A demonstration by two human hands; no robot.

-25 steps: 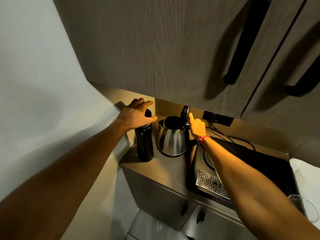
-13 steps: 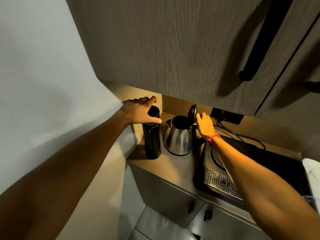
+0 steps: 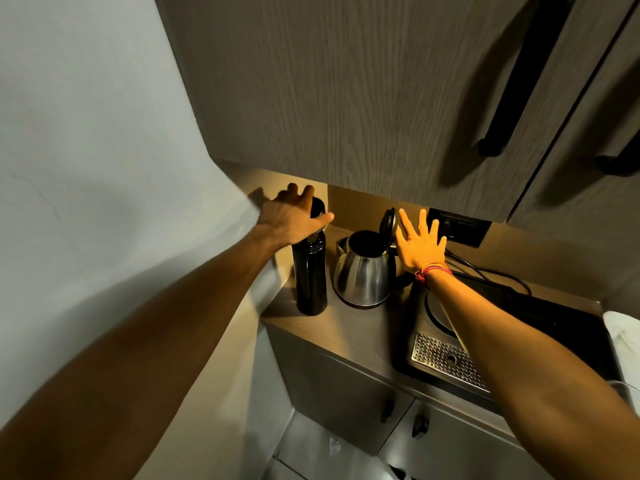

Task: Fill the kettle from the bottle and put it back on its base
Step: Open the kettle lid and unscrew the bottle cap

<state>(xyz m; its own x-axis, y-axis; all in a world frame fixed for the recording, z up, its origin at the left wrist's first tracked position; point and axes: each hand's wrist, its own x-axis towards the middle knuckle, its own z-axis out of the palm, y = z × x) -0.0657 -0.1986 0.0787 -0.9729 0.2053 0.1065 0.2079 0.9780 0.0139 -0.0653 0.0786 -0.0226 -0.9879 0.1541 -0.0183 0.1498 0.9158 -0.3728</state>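
A tall black bottle [image 3: 310, 275] stands upright at the left end of the counter. My left hand [image 3: 294, 218] wraps over its cap from above. Right beside it stands a steel kettle [image 3: 363, 277] with its black lid [image 3: 388, 221] flipped up and its dark mouth showing. The kettle's base is hidden under it. My right hand [image 3: 419, 245] hovers just right of the lid, fingers spread and holding nothing, with a red thread on the wrist.
A black tray [image 3: 540, 327] with a round plate and a perforated metal drip grille [image 3: 446, 362] fills the counter's right side. Cables run to a wall socket [image 3: 457, 226]. Wood cupboards hang low overhead. A white cloth [image 3: 623, 334] lies at the far right. A wall closes the left.
My right hand has let go of the kettle lid and spread open beside it; the lid stays up. My left hand remains on the bottle's cap. The camera has shifted.
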